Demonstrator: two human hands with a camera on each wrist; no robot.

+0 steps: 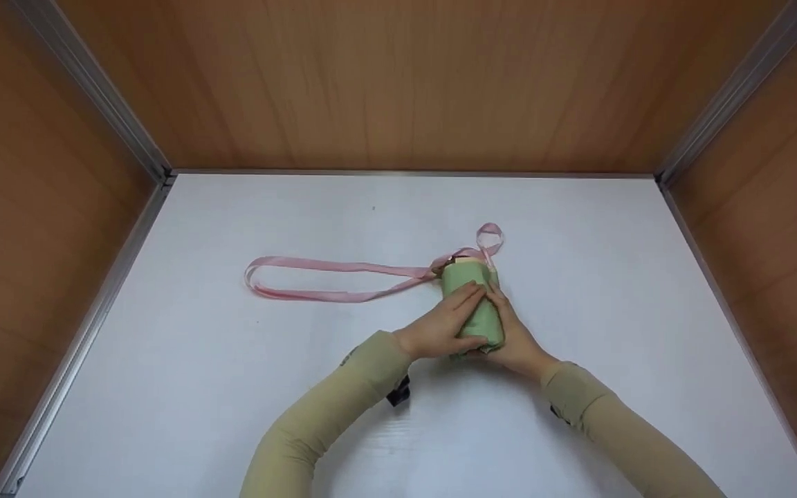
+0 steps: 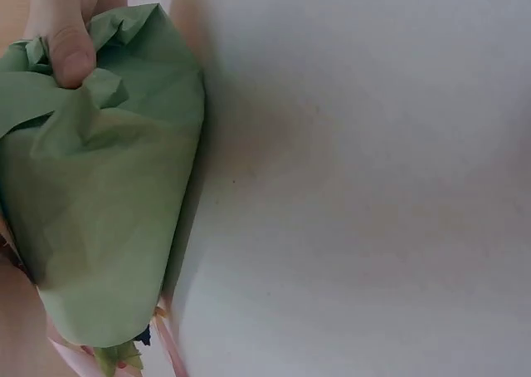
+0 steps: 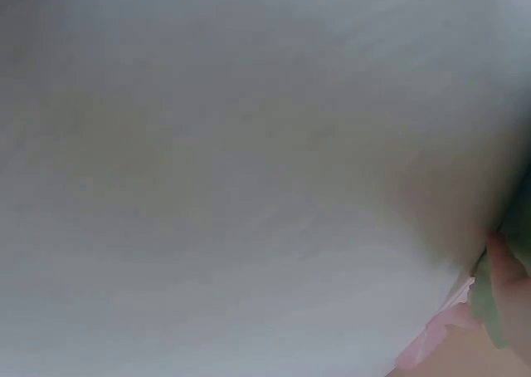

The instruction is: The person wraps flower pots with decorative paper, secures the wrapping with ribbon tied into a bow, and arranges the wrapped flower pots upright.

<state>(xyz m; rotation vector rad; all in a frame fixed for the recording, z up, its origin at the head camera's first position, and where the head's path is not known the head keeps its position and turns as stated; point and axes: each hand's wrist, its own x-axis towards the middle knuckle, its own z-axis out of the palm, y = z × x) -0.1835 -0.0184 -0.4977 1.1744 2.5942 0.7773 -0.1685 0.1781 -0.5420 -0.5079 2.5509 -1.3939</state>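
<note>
A soft green cloth-like bundle (image 1: 466, 273) with a pale rim at its far end is held between both hands. The left hand (image 1: 442, 325) lies over its front and left side, fingers across it and thumb near the lower end. Around the right side and beneath the near end the right hand (image 1: 519, 342) grips it. In the left wrist view the green material (image 2: 104, 211) is creased and gathered under a thumb (image 2: 73, 57). A long pink strap (image 1: 329, 264) and a small pink loop (image 1: 490, 227) run from the far end. What is inside cannot be seen.
A white tabletop (image 1: 198, 380) lies below, bounded by a wooden back wall (image 1: 398, 83) and wooden side walls with metal edging. The pink strap spreads flat to the left. A small dark piece (image 1: 399, 393) shows beneath the left sleeve.
</note>
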